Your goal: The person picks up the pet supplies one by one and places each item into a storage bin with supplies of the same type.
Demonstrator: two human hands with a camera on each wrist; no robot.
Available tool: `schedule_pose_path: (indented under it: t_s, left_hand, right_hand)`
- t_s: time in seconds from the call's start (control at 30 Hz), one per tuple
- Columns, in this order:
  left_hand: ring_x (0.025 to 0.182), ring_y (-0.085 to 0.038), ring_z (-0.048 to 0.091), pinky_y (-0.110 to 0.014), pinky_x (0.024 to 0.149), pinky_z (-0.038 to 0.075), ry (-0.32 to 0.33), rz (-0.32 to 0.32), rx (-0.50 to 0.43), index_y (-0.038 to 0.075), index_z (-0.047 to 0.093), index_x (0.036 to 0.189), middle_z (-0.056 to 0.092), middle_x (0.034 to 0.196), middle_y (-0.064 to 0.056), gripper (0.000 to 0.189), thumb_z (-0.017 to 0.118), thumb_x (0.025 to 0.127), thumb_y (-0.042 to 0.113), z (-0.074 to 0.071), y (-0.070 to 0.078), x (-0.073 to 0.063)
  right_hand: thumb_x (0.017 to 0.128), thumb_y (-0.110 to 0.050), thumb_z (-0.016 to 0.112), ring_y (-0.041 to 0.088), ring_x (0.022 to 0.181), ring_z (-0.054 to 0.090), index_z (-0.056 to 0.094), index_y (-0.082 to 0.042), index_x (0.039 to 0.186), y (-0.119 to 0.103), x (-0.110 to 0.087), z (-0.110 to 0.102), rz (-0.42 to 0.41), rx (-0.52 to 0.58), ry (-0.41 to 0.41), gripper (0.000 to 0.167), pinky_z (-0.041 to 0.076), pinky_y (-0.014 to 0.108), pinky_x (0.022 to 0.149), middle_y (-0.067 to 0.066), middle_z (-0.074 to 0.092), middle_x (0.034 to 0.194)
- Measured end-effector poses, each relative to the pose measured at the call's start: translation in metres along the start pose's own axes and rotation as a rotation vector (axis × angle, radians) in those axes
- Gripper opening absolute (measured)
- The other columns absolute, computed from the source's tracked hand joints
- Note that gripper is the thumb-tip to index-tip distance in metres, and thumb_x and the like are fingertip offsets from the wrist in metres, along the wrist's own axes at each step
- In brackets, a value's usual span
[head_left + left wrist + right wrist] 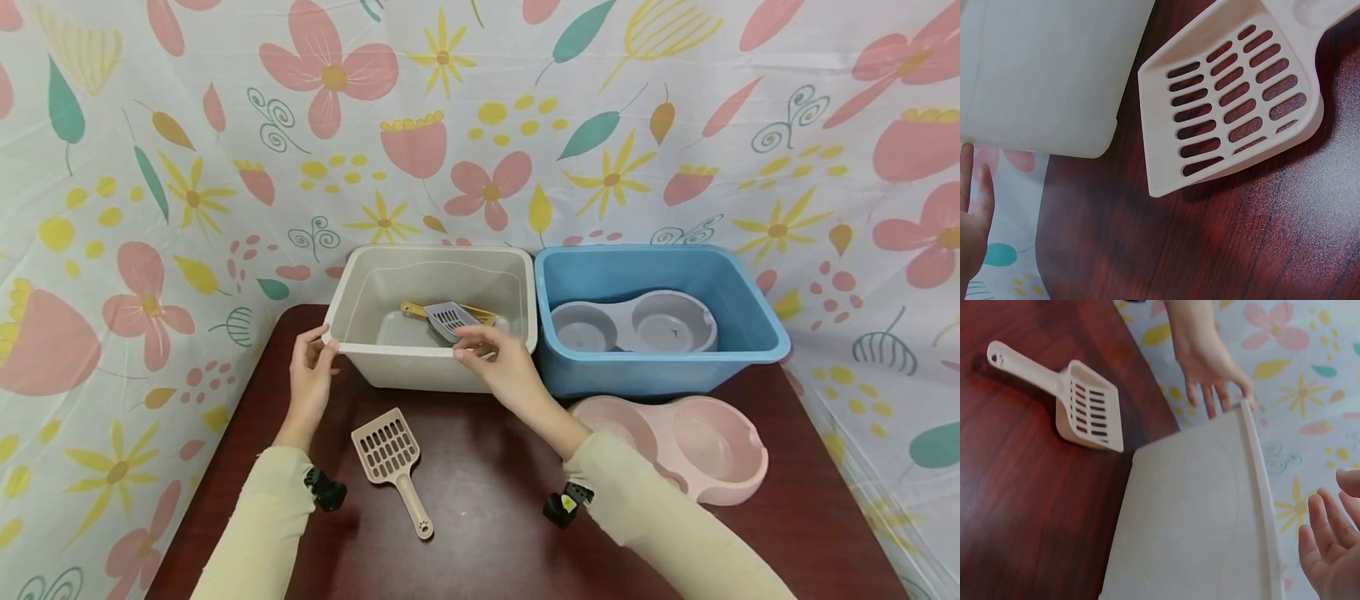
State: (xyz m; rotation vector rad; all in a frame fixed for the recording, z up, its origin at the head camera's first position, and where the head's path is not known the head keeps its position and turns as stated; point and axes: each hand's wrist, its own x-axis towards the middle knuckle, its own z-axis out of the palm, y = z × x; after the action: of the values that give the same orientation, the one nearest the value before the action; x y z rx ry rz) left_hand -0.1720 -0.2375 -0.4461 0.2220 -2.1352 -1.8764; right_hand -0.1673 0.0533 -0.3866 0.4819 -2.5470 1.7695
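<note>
A pale grey litter box [420,371] stands on the table. My left hand [311,367] touches its front left corner with loose fingers. Those fingers [984,197] look mostly straight beside the wall in the left wrist view. Over the front rim hovers my right hand [498,362], thumb and fingers apart and holding nothing; in the right wrist view its fingers [1332,528] are clear of the rim. Inside the box lie a grey slotted scoop [446,319] and a yellow-handled tool [412,308], partly covered by the scoop. A beige litter scoop [386,446] lies on the table between my forearms.
A blue litter box [652,375] stands right beside the pale one, with a grey double bowl [626,312] inside. Before it sits a pink double bowl [716,442], partly hidden by my right arm. The dark wooden table [480,517] backs onto a flowered cloth [465,108].
</note>
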Motion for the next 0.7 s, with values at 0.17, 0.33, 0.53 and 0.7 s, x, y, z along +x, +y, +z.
schedule_pose_path:
  t_s: [0.17, 0.33, 0.53, 0.7]
  left_hand:
    - [0.1, -0.017, 0.054, -0.023, 0.074, 0.049, 0.007, 0.022, 0.01, 0.004, 0.046, 0.139, 0.056, 0.113, -0.006, 0.038, 0.053, 0.103, 0.018, -0.002, -0.024, 0.01]
    - [0.101, -0.02, 0.054, -0.028, 0.076, 0.05, 0.02, 0.035, 0.023, 0.007, 0.047, 0.138, 0.056, 0.113, -0.005, 0.037, 0.053, 0.104, 0.02, -0.003, -0.035, 0.015]
    - [0.1, -0.016, 0.054, -0.02, 0.072, 0.047, 0.02, 0.019, -0.001, 0.006, 0.047, 0.139, 0.055, 0.111, -0.004, 0.037, 0.052, 0.104, 0.017, -0.002, -0.031, 0.013]
    - [0.098, -0.014, 0.054, -0.019, 0.072, 0.047, 0.002, 0.016, -0.018, -0.001, 0.045, 0.139, 0.054, 0.113, -0.01, 0.038, 0.051, 0.103, 0.012, -0.001, -0.013, 0.006]
  right_hand:
    - [0.091, -0.012, 0.072, 0.019, 0.088, 0.065, 0.069, -0.01, 0.121, -0.002, -0.012, 0.005, 0.005, 0.02, -0.025, 0.03, 0.052, 0.036, 0.077, 0.003, 0.071, 0.099]
    - [0.091, -0.008, 0.072, 0.022, 0.09, 0.068, 0.068, -0.004, 0.121, 0.001, -0.022, 0.01, -0.001, 0.047, -0.054, 0.031, 0.053, 0.039, 0.081, 0.007, 0.072, 0.101]
    - [0.091, -0.008, 0.071, 0.023, 0.09, 0.068, 0.067, -0.003, 0.121, 0.01, -0.031, 0.02, 0.005, 0.075, -0.095, 0.031, 0.053, 0.039, 0.08, 0.009, 0.072, 0.102]
    - [0.09, -0.006, 0.072, 0.021, 0.086, 0.068, 0.069, -0.003, 0.118, 0.017, -0.038, 0.03, 0.012, 0.082, -0.107, 0.028, 0.055, 0.036, 0.077, 0.009, 0.072, 0.099]
